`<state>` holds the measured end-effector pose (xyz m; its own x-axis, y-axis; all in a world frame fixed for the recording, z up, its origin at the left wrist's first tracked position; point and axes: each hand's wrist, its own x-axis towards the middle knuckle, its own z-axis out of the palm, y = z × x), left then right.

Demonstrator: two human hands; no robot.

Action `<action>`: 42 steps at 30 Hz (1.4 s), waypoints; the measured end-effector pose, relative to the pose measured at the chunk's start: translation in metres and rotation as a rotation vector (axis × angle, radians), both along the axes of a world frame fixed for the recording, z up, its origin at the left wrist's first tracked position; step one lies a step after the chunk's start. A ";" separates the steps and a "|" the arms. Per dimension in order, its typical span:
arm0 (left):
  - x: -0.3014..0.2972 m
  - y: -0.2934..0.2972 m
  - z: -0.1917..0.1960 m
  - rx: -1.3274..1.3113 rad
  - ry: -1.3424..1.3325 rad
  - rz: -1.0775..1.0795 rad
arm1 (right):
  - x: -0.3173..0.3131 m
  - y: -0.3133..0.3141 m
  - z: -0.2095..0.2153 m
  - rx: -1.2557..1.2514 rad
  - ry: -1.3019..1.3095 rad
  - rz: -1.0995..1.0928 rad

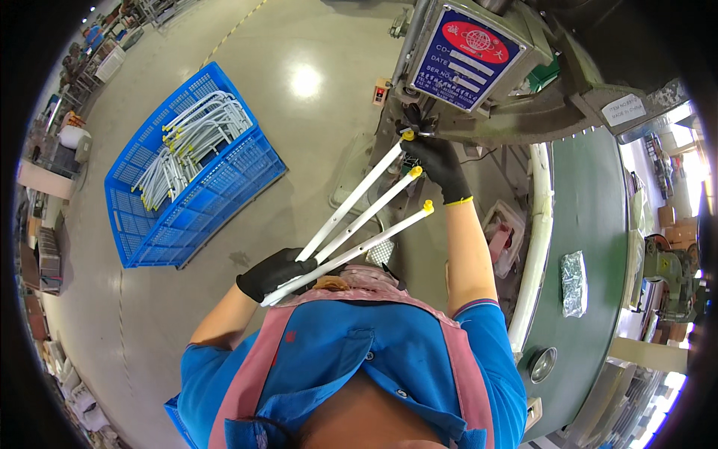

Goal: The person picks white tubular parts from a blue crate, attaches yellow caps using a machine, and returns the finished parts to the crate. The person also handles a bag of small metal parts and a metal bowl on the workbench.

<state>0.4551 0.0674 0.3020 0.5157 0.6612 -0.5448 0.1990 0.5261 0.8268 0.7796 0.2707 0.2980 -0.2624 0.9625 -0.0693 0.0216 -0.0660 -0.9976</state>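
Three white metal tubes with yellow end pieces fan out in front of my body. My left hand, in a black glove, is closed around their near ends at my waist. The uppermost tube reaches up to the machine, and its yellow tip lies at the machine's working point. My right hand, also black-gloved, grips at that tip; its fingertips are partly hidden against the dark metal. The other two tubes end free, their yellow tips below my right hand.
On the floor to the left stands a blue plastic crate with many bent white tube frames inside. A green-topped table runs along the right, bearing a clear plastic packet and a round metal dish. A white bin sits beneath the machine.
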 end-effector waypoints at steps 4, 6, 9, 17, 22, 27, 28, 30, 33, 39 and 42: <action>0.002 -0.001 -0.005 0.016 -0.036 0.012 | 0.001 -0.001 -0.001 0.112 0.022 0.010; 0.004 -0.002 -0.011 0.060 -0.008 0.007 | 0.004 -0.005 -0.002 0.046 0.041 0.034; 0.006 -0.004 -0.014 -0.118 0.028 -0.037 | 0.006 -0.012 -0.004 0.071 -0.032 0.033; 0.021 -0.006 0.009 0.027 0.132 -0.141 | 0.019 -0.012 -0.043 0.222 0.218 -0.103; 0.030 -0.008 0.013 -0.014 -0.060 -0.095 | -0.001 -0.015 -0.052 0.235 0.561 -0.230; 0.023 -0.008 0.011 -0.003 -0.032 -0.065 | -0.017 -0.037 -0.017 0.291 0.013 -0.349; 0.020 -0.006 0.009 0.016 -0.041 -0.065 | -0.019 -0.038 -0.010 0.291 -0.026 -0.355; 0.011 -0.003 0.006 -0.013 -0.034 -0.071 | -0.020 -0.040 -0.002 0.372 -0.158 -0.361; -0.002 0.005 0.002 0.033 0.055 -0.121 | -0.017 -0.035 0.002 0.542 -0.362 -0.254; -0.021 0.022 -0.001 -0.059 -0.001 -0.124 | -0.021 -0.017 -0.003 0.647 -0.566 -0.183; -0.022 0.025 -0.003 -0.079 -0.022 -0.135 | -0.019 -0.014 0.000 0.722 -0.576 -0.146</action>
<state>0.4330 0.0923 0.2986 0.6095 0.5408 -0.5797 0.2542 0.5592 0.7891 0.7602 0.2571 0.2978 -0.2465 0.8440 0.4763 0.5657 0.5244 -0.6364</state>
